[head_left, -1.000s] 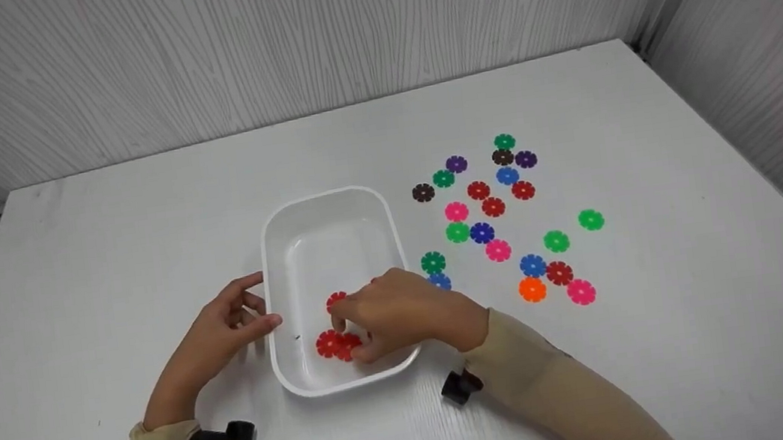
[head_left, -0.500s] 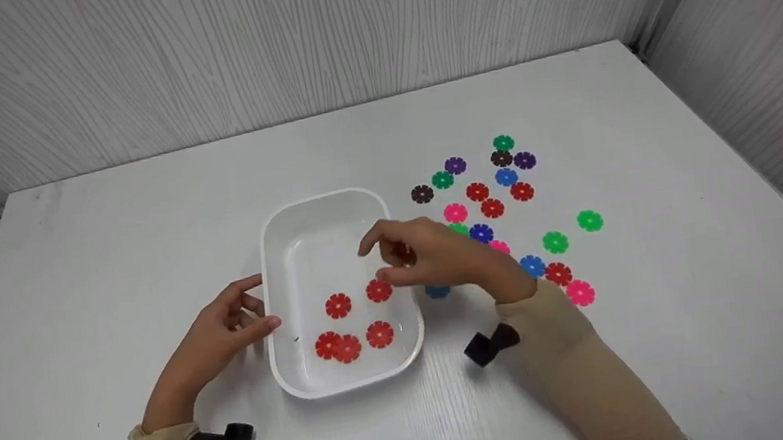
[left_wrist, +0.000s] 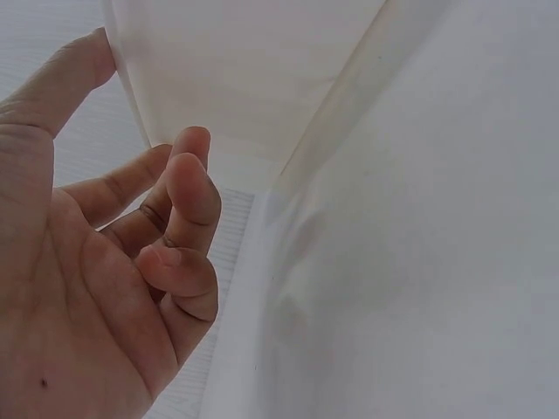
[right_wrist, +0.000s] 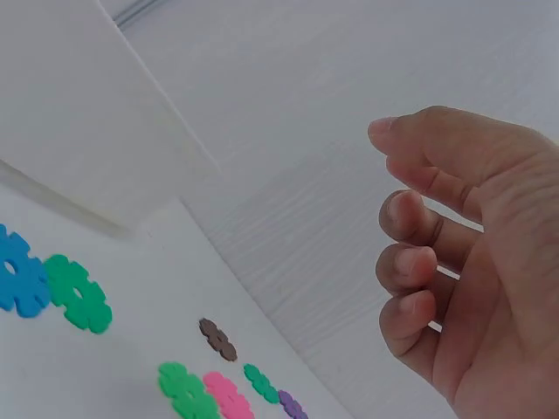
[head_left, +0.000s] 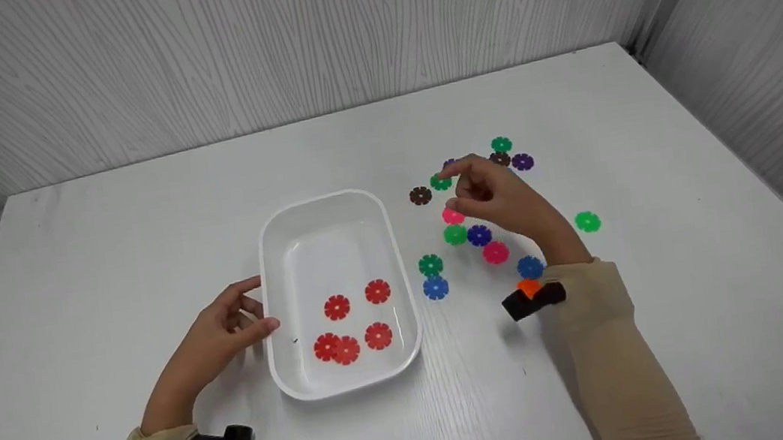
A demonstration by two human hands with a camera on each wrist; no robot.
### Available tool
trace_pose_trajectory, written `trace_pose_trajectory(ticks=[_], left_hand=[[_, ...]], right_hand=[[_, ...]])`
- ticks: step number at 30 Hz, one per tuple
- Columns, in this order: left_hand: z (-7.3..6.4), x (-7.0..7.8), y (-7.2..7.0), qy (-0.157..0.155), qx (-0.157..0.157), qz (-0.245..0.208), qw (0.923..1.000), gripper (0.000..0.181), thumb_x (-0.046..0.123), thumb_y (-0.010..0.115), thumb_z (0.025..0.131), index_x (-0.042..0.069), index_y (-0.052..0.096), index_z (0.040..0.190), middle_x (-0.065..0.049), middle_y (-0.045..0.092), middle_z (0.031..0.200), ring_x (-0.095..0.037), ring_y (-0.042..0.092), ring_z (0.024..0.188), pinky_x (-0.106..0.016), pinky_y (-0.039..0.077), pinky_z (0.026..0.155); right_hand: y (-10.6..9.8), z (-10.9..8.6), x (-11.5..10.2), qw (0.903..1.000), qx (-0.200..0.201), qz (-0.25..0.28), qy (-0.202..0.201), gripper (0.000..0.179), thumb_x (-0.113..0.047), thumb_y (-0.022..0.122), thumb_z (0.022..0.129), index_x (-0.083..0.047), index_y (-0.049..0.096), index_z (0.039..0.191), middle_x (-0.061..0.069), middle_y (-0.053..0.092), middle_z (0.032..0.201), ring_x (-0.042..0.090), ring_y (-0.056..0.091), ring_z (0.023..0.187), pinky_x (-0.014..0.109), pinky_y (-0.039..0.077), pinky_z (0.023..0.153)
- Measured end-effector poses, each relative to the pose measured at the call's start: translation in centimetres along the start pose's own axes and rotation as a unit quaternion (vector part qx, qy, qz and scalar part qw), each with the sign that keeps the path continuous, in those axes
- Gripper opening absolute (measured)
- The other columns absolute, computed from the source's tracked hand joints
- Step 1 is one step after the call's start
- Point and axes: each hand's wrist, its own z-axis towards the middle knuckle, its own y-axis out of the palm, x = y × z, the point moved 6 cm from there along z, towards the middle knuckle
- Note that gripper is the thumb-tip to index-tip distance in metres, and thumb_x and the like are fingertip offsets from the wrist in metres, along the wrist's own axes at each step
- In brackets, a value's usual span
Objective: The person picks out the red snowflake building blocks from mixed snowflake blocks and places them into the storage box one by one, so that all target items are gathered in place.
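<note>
A white plastic tray stands on the table with several red notched plastic discs lying on its bottom. Beside its left wall is my left hand; in the left wrist view the thumb and index fingertips touch the tray's outside and the other fingers are loosely bent. My right hand hovers over the scattered discs right of the tray, holding nothing. Thumb and index stand apart in the head view, the other fingers loosely curled. Nearest below it are a green disc and a pink disc.
Several more discs lie right of the tray, including a brown one, a blue one and a light green one. The right hand and forearm hide some others. Wood-grain panels rise behind and beside the white table.
My right hand has let go of a red disc inside the tray, lifted away and moved right and back over the scattered discs. My left hand has stayed at the tray's left side.
</note>
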Motion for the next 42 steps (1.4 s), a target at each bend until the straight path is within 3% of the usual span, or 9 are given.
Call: trace_pose_trajectory(ticks=[9,16,21,28,36,42], left_hand=[[0.0,0.1,-0.1,0.002,0.002,-0.001,1.0,0.063,0.029,0.07,0.088,0.012,0.044,0.142,-0.01,0.056,0.104,-0.012,0.051,0.075,-0.025,0.042,0.06],[0.1,-0.1,-0.1,0.002,-0.001,-0.001,1.0,0.063,0.031,0.07,0.088,0.013,0.043,0.143,-0.01,0.056,0.105,-0.013,0.051,0.076,-0.025,0.042,0.06],[0.0,-0.1,-0.1,0.004,0.001,-0.003,1.0,0.064,0.031,0.07,0.088,0.014,0.043,0.143,-0.009,0.057,0.106,-0.012,0.052,0.077,-0.025,0.041,0.06],[0.0,-0.1,-0.1,0.007,0.001,-0.009,0.9999,0.063,0.03,0.07,0.088,0.013,0.043,0.143,-0.01,0.056,0.103,-0.013,0.051,0.075,-0.025,0.043,0.058],[0.1,-0.1,0.0,0.0,0.0,-0.001,1.0,0.064,0.031,0.07,0.088,0.013,0.042,0.143,-0.009,0.055,0.104,-0.013,0.05,0.076,-0.025,0.043,0.059],[0.0,-0.1,0.0,-0.003,-0.001,-0.001,1.0,0.065,0.032,0.07,0.088,0.014,0.042,0.143,-0.009,0.055,0.105,-0.013,0.05,0.076,-0.025,0.043,0.059]], right_hand=[[-4.8,-1.4,3.6,0.9953,0.085,-0.015,0.044,0.037,-0.019,0.064,0.093,-0.009,0.054,0.127,-0.001,0.051,0.083,0.015,0.049,0.077,0.019,0.045,0.071],[-7.2,-3.0,7.5,0.977,0.116,-0.064,0.167,0.046,-0.034,0.064,0.092,-0.019,0.051,0.134,0.001,0.05,0.096,0.017,0.045,0.093,0.022,0.043,0.077],[-8.3,-4.0,9.2,0.9646,0.115,-0.098,0.216,0.052,-0.04,0.064,0.091,-0.019,0.048,0.137,0.005,0.048,0.097,0.02,0.042,0.092,0.027,0.04,0.073],[-8.6,-4.7,10.3,0.9523,0.086,-0.123,0.266,0.055,-0.043,0.062,0.091,-0.023,0.045,0.14,0.009,0.05,0.105,0.022,0.045,0.094,0.028,0.043,0.074],[-7.4,-4.3,10.9,0.9414,0.071,-0.141,0.298,0.056,-0.043,0.063,0.091,-0.022,0.045,0.14,0.013,0.051,0.118,0.027,0.047,0.11,0.043,0.045,0.099],[-6.5,-3.7,11.2,0.9292,0.056,-0.197,0.308,0.058,-0.041,0.063,0.092,-0.021,0.044,0.142,0.013,0.054,0.115,0.029,0.049,0.109,0.046,0.046,0.1]])
